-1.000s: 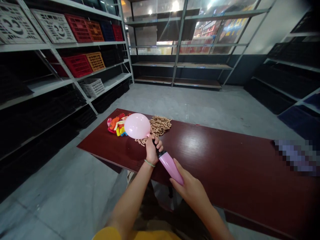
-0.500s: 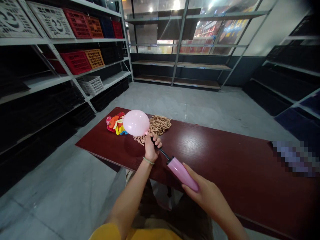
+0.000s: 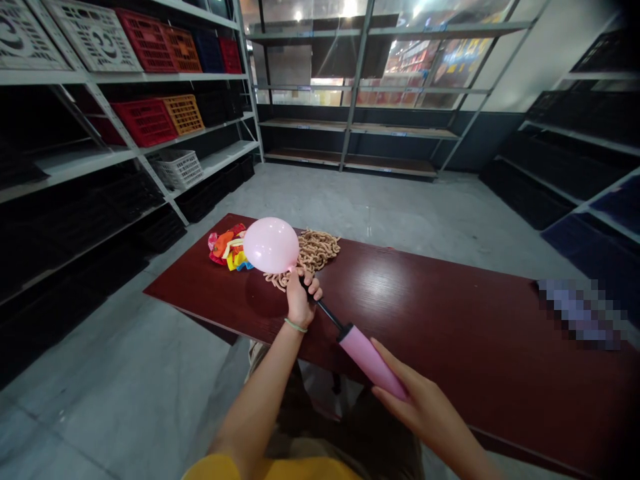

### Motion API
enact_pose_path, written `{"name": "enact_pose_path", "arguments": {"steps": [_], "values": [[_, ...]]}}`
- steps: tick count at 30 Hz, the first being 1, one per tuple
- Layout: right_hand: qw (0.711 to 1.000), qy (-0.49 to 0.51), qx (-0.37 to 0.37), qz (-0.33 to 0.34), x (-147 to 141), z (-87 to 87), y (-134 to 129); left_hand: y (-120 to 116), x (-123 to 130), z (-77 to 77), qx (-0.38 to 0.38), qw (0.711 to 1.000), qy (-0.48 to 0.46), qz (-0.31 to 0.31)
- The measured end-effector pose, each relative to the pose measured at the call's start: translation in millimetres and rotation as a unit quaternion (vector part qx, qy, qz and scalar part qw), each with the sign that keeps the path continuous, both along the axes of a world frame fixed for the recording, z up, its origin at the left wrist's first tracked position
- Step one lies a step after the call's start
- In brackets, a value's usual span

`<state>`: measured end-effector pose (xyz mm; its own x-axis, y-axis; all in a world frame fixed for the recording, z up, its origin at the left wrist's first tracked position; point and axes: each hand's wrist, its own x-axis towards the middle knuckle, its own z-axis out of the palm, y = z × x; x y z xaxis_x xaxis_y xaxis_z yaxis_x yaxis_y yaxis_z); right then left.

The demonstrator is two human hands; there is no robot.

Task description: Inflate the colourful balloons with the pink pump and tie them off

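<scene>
A partly inflated pink balloon (image 3: 271,245) sits on the nozzle end of a hand pump, its neck pinched by the thumb of my left hand (image 3: 301,298). The same hand's fingers wrap the pump's black end. My right hand (image 3: 417,397) is closed round the pink barrel of the balloon pump (image 3: 373,360), and a length of black rod shows between the hands. Behind the balloon lie a pile of loose colourful balloons (image 3: 227,248) and a heap of tan, twisted cord-like pieces (image 3: 317,250), both partly hidden.
The dark red wooden table (image 3: 425,320) stretches to the right, with a blurred-out bluish object (image 3: 580,313) at its far right end. Metal shelves with red crates (image 3: 145,123), orange and white ones stand on the left. More shelving (image 3: 345,163) lines the back and right.
My right hand has drawn the pink barrel down and to the right, so more black rod shows. The balloon looks slightly larger. My left hand keeps its hold.
</scene>
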<state>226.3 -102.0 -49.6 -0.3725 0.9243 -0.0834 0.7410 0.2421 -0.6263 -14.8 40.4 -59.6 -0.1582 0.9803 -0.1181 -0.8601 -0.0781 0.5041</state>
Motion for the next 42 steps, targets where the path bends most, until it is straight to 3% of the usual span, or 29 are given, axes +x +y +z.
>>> {"name": "enact_pose_path", "arguments": {"steps": [3, 6, 11, 16, 20, 25, 28, 32, 37, 42], "values": [[1.000, -0.011, -0.013, 0.004, 19, 6.4, -7, 0, -1, -0.6, 0.010, 1.000, -0.006, 0.000], [1.000, -0.023, -0.007, -0.005, 16, 13.8, -3, 1, -3, -2.3, 0.023, 0.999, -0.024, 0.001], [0.998, -0.045, 0.029, -0.022, -30, 18.0, 21, 1, -1, -3.7, 0.016, 0.999, -0.043, -0.006], [0.997, -0.061, 0.028, -0.044, -68, 5.6, 40, -1, 6, -1.6, 0.000, 1.000, -0.017, -0.010], [0.998, -0.027, 0.035, -0.033, -52, 0.1, 35, 1, 7, -1.3, -0.015, 1.000, 0.000, 0.003], [1.000, -0.019, 0.003, -0.020, -10, 12.1, 18, 6, 2, -3.4, 0.001, 0.999, -0.021, 0.026], [1.000, -0.006, -0.004, -0.016, -1, 18.7, 15, 7, 0, -3.2, -0.008, 0.999, -0.035, 0.031], [0.999, 0.010, 0.010, -0.031, -23, 18.9, 24, 7, 7, 0.6, -0.009, 0.999, -0.018, 0.025], [0.995, 0.006, 0.023, -0.096, -63, 16.9, 39, 10, 17, 8.4, -0.008, 0.999, 0.027, -0.020], [0.995, 0.036, 0.050, -0.084, -64, 10.2, 37, 17, 14, 15.7, -0.003, 0.998, 0.050, -0.030]]}}
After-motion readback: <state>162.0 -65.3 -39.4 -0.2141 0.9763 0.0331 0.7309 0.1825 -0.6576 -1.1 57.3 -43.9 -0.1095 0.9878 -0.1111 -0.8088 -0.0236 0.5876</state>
